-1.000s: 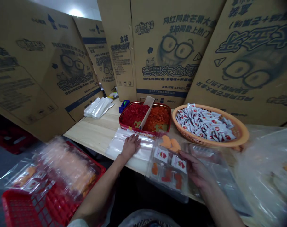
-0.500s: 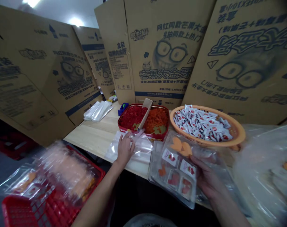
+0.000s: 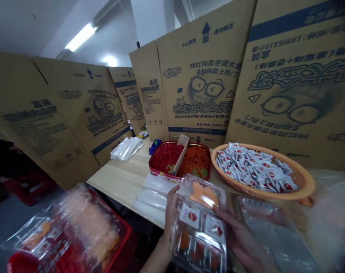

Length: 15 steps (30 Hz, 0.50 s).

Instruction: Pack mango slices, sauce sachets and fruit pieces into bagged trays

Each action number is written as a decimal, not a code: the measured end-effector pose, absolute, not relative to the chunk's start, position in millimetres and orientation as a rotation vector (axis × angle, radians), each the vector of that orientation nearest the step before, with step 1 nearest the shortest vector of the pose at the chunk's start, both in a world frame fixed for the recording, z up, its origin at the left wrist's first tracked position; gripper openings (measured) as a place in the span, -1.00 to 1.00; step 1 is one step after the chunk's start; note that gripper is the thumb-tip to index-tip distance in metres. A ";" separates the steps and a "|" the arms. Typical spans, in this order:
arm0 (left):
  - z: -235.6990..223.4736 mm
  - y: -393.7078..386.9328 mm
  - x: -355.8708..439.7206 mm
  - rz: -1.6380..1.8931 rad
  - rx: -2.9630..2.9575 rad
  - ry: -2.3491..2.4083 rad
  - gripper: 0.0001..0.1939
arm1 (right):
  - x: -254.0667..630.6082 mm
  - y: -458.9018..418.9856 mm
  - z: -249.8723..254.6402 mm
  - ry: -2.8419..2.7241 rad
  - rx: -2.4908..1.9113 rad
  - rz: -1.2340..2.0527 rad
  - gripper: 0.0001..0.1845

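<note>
A clear plastic tray (image 3: 199,248) is held up in front of me. Its compartments hold orange pieces (image 3: 205,194), two white sachets with a strawberry print (image 3: 214,227) and small red and orange bits. Glossy clear film, seemingly a plastic bag (image 3: 178,220), shows around the tray; how far it covers the tray is hard to make out. My left hand (image 3: 170,214) is closed at the left side, on the bag's edge. From the right, my right hand (image 3: 236,235) grips the tray, thumb on top near the orange pieces and the other fingers partly hidden.
Flat clear bags (image 3: 153,195) lie on the wooden table (image 3: 115,178). Behind are a red tin (image 3: 161,170) of red and orange bits with a cardboard divider and an orange basket (image 3: 305,185) of sachets. Packed bags fill a red crate (image 3: 127,231) at left. Cardboard boxes (image 3: 203,83) wall the back.
My left hand has left the flat bags and come to the tray's left side, with clear film now about the tray. The tray has moved nearer. The view has tilted upward.
</note>
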<state>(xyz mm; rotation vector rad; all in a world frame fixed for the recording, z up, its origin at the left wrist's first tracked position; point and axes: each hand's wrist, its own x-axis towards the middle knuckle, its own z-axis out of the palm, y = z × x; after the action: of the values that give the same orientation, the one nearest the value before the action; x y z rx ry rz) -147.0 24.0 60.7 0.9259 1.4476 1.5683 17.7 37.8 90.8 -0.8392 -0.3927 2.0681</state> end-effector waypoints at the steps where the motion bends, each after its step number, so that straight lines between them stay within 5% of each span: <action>1: 58.6 22.4 -149.0 1.579 0.878 1.401 -0.66 | 19.2 38.6 90.2 -0.392 -0.848 2.066 -0.74; 6: 48.9 7.2 -166.3 1.427 0.773 1.246 -0.42 | 31.1 40.3 84.6 -0.371 -0.876 2.051 -0.79; 15: 51.5 -7.2 -175.7 1.352 0.893 1.431 -0.64 | 54.4 68.2 100.8 -0.176 -0.890 1.694 -0.84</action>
<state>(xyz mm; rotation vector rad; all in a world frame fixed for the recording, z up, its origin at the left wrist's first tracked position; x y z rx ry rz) -175.7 -7.2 51.5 0.8932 1.4314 1.3520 54.4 68.2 100.8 -0.8897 -0.1761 1.6936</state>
